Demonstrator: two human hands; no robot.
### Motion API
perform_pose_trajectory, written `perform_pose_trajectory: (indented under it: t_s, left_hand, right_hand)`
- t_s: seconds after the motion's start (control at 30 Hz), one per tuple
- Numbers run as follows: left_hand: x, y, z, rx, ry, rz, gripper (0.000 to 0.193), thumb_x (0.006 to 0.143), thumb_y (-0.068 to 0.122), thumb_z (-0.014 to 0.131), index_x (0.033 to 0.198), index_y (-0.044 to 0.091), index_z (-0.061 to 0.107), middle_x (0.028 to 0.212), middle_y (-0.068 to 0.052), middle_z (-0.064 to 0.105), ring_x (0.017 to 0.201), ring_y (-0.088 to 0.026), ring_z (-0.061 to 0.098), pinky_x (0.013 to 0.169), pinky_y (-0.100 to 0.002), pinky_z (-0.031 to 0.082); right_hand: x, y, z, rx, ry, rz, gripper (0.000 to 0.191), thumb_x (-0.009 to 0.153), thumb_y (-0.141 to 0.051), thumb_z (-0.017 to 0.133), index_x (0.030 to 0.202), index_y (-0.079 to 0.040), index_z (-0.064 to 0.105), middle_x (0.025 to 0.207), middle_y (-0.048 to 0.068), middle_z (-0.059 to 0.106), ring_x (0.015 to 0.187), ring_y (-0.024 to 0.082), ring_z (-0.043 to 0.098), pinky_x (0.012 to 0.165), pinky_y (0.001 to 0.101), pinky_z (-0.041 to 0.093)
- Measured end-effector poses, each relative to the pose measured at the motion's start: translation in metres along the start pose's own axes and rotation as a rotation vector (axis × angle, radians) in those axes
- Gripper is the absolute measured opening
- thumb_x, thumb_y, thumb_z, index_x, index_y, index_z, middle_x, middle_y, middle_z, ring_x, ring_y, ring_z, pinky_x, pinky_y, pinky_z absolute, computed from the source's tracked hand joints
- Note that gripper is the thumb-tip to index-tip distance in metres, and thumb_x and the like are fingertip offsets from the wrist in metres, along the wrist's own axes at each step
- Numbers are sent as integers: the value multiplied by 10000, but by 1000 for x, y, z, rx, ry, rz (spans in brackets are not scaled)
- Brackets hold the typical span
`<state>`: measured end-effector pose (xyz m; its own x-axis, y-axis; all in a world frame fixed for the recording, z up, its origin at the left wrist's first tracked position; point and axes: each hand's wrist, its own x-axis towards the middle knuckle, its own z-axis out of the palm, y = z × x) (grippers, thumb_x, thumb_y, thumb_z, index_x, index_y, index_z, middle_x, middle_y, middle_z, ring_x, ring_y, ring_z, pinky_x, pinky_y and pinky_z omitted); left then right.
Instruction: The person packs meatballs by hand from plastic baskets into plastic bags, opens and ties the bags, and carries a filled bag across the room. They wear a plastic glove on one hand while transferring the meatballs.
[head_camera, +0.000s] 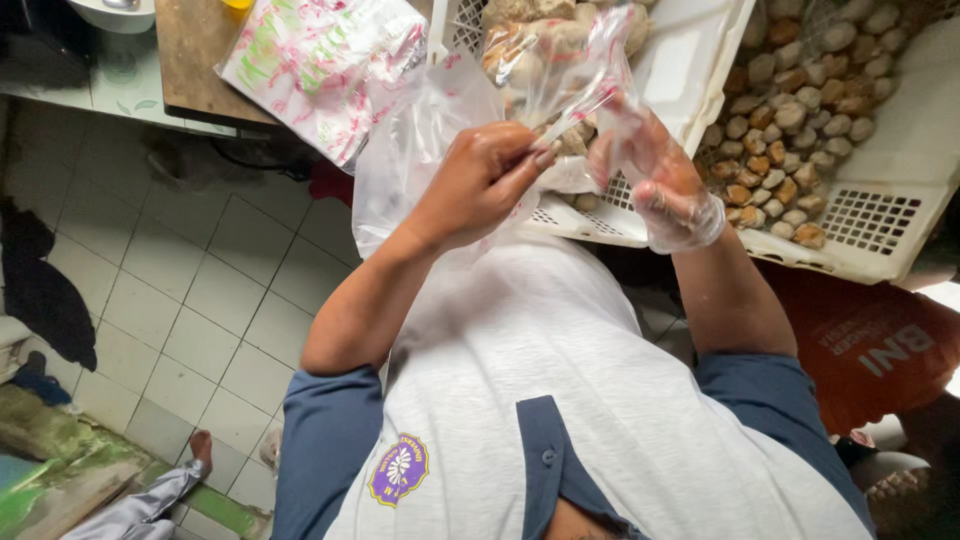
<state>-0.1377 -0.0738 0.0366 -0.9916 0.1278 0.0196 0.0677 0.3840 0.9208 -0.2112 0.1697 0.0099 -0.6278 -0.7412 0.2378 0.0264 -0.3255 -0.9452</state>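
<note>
Above white tiles (200, 300), both hands (480, 180) pinch a clear bag (560, 70) of dough balls beside full crates (880, 240).

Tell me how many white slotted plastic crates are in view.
2. One crate sits straight ahead behind the clear bag held by the left hand and the gloved right hand. The other crate is on the right, full of small brown pieces; more could lie out of frame.

Lighting is soft, even daylight, moderately bright, with no hard shadows. My white shirt (560, 340) reads brightest, near overexposed. Glare streaks the clear plastic bag (560, 70) I hold. The top left corner falls dark. Wide-angle distortion bends the floor tiles (190, 300) at the edges. Focus is acceptable; my fingers (530, 150) show slight blur.
</note>
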Motion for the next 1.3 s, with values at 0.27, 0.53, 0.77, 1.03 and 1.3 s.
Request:
perform_pose_trajectory:
  t_s: [0.27,0.53,0.77,1.03,1.3]
  left_hand:
    - [-36,-17,-34,-686,-213,-187,526,1042,-31,583,1558,56,534,861,74,437,758,-36,350,687,-231,325]
    - [-42,-6,-25,-263,-157,-145,868,967,-28,624,1700,173,205,850,-10,416,698,-73,338,703,-229,386]
    - [-36,-9,-25,-98,-64,-18,918,897,-72,580,1687,196,198,1740,-43,398,818,-146,682,830,-225,567]
    - [-35,-9,-28,111,-51,-164,870,861,11,600,1643,228,288,1169,-159,655,720,-238,678,804,-340,582]
    - [-15,-16,-9,277,32,14,895,847,54,629,1649,220,269,985,-161,686,887,-374,679,818,-483,524]
  right_hand:
    - [-49,-21,-54,-392,-64,-85,308,970,-211,737,1188,-36,610,847,1,637,622,25,528,665,234,572]
    - [-15,-65,-25,-1270,249,-227,230,1071,-191,748,1204,-22,666,1051,110,671,858,197,668,702,359,572]
    - [70,36,56,-1273,-357,-111,180,887,-76,683,1060,-39,652,1036,152,679,968,341,682,864,449,573]
    - [56,37,-10,-1959,-532,580,367,1039,-210,616,1379,-75,583,1204,207,681,1094,333,700,792,433,627]
    - [86,105,-8,-1602,-198,104,264,927,-248,735,1141,-98,695,1163,191,704,1103,338,677,892,473,578]
